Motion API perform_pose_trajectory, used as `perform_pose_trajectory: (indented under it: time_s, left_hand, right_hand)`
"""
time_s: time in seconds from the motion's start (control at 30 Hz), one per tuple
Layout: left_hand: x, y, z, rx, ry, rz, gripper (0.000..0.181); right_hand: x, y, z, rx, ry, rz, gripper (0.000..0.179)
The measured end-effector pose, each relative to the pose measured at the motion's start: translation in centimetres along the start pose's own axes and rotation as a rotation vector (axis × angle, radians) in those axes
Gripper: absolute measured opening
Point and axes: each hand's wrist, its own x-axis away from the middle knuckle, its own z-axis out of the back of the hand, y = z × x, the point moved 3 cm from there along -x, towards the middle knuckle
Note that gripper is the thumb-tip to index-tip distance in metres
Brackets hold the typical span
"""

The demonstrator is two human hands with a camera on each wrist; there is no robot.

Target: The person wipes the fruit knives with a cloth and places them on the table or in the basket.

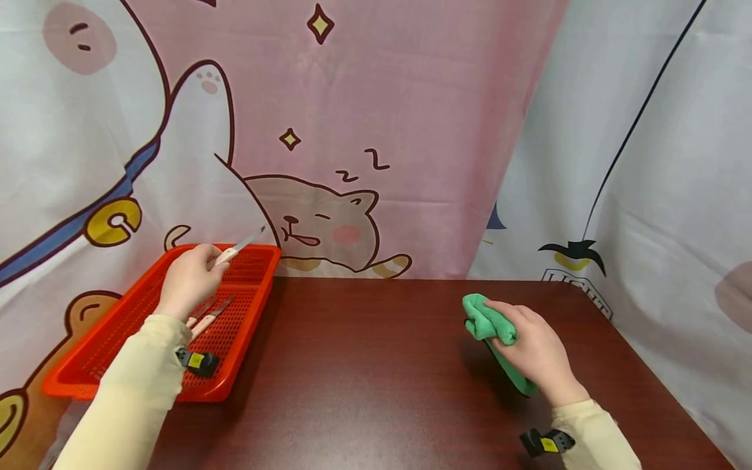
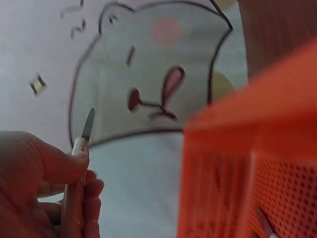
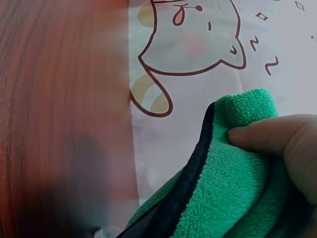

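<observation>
My left hand (image 1: pixel 189 277) grips a small knife (image 1: pixel 228 254) by its pale handle, over the far part of the red basket (image 1: pixel 251 320). The left wrist view shows the thumb pressed along the handle of this knife (image 2: pixel 75 191), its short grey blade pointing away from the hand. Inside the basket lie two similar pale-handled knives (image 1: pixel 204 323), partly behind the left wrist. Above the right side of the table, my right hand (image 1: pixel 540 349) holds a folded green towel (image 1: pixel 487 320). In the right wrist view, a finger presses on the towel (image 3: pixel 223 183), which has a dark edge.
The dark brown wooden table (image 1: pixel 376 372) runs between the basket and the towel. A cartoon-printed cloth (image 1: pixel 411 130) hangs right behind the table's far edge and along its right side. A black device is strapped to each sleeve.
</observation>
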Motion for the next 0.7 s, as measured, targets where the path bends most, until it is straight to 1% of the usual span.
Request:
perform_pose_trajectory:
  time_s: [0.13,0.3,0.37,0.43,0.53,0.6,0.7]
  left_hand:
    - [-0.6,-1.7,-0.6,-0.011,-0.059,0.045,0.023]
    - [-1.4,-3.8,-1.6,0.012,-0.162,0.109,0.024]
    - [-1.7,-4.7,-2.1,0.003,-0.196,0.129,0.024]
    - [-1.8,-5.5,-2.6,-0.01,-0.219,0.144,0.023]
    - [-1.9,-6.5,-3.4,-0.024,-0.256,0.168,0.027]
    - [-1.9,-7.0,-3.8,-0.027,-0.269,0.17,0.024]
    - [-1.8,-7.4,-4.2,-0.036,-0.29,0.177,0.025]
  right_hand:
    - [0.2,0.4,-0.1,0.0,0.002,-0.002,0.065]
    - [0.1,0.5,-0.3,-0.01,-0.006,-0.008,0.064]
    - [0.1,0.5,-0.5,-0.014,-0.01,-0.009,0.063]
    - [0.1,0.5,-0.7,-0.018,-0.019,-0.014,0.063]
    - [0.2,0.5,-0.9,-0.021,-0.026,-0.021,0.062]
    - [0.2,0.5,-0.9,-0.02,-0.026,-0.022,0.062]
    - [0.1,0.4,-1.0,-0.024,-0.022,-0.016,0.062]
